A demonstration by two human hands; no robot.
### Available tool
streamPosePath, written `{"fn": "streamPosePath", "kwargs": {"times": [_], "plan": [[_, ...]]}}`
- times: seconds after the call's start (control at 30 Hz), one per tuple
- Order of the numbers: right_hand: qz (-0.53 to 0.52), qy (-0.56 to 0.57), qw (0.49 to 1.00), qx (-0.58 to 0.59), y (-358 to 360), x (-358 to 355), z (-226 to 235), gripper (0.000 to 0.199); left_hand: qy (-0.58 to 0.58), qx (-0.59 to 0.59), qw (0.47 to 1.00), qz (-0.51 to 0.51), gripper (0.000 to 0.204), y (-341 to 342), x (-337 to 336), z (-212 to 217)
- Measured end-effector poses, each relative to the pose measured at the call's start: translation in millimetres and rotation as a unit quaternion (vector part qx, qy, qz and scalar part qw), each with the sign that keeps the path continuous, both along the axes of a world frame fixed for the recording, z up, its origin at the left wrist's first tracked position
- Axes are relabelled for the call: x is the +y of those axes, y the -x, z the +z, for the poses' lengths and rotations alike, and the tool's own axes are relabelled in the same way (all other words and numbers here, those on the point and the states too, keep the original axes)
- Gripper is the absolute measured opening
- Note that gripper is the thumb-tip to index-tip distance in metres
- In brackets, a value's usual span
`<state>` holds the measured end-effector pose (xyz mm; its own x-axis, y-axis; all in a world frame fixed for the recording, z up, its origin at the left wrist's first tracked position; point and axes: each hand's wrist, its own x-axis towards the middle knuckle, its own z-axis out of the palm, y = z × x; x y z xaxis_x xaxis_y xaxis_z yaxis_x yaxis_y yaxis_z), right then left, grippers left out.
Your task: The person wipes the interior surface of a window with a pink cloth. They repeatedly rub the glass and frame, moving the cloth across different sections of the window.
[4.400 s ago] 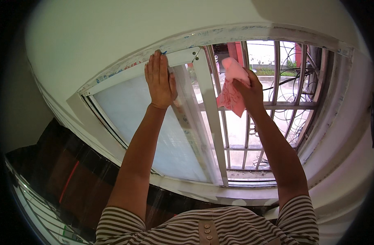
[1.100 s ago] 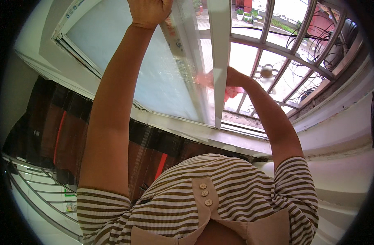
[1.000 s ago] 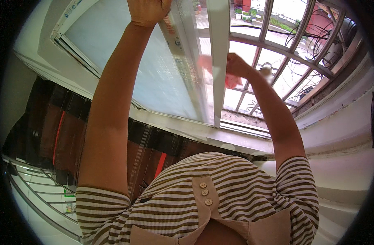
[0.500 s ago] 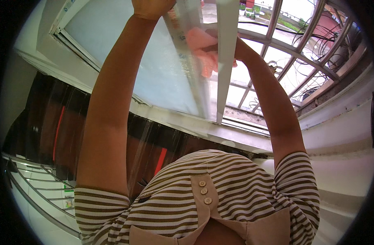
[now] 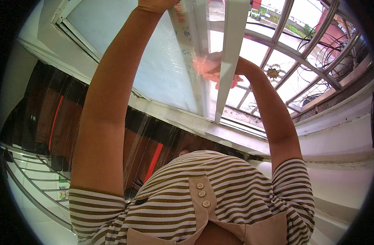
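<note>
Head view: your right hand (image 5: 219,71) is up behind the white upright frame bar (image 5: 232,53) of the window, its fingers bunched around a pink cloth (image 5: 203,65) pressed against the pane (partly hidden by the bar and blurred). That cloth looks soft, light and limp, so I judge it handles best wadded in the palm, never by a corner. Your left hand (image 5: 156,5) is high at the picture's top edge on the frosted sash (image 5: 154,69); its fingers are cut off, so I cannot tell their grip. Glass is slick and fragile; press evenly.
</note>
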<state>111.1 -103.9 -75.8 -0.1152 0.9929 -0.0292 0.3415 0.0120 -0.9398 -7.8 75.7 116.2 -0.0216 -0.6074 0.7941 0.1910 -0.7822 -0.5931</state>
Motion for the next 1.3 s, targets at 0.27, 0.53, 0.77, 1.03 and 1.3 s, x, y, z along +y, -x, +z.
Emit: {"fn": "streamPosePath", "kwargs": {"times": [0.27, 0.53, 0.77, 1.03, 1.3], "plan": [[0.01, 0.147, 0.988, -0.038, -13.7, 7.2, -49.0, 0.051, 0.027, 0.008, 0.999, 0.017, 0.062, 1.4, -9.8, -2.1], [-0.141, 0.136, 0.973, -0.121, -10.8, -18.8, -124.0, 0.03, 0.073, 0.032, 0.997, 0.021, 0.062, 8.4, -22.1, -5.8], [-0.307, 0.087, 0.938, -0.138, -31.5, -88.6, -160.8, 0.04, 0.013, 0.002, 1.0, -0.007, 0.062, 1.1, -7.6, -1.6], [-0.448, -0.088, 0.882, -0.116, 4.2, -117.2, -10.0, 0.049, -0.006, -0.012, 1.0, -0.02, 0.061, -4.9, -1.2, -2.5], [-0.418, -0.399, 0.799, -0.164, 82.9, -101.9, 77.6, 0.032, 0.034, 0.003, 0.999, -0.017, 0.062, -1.9, -9.5, -10.6]]}}
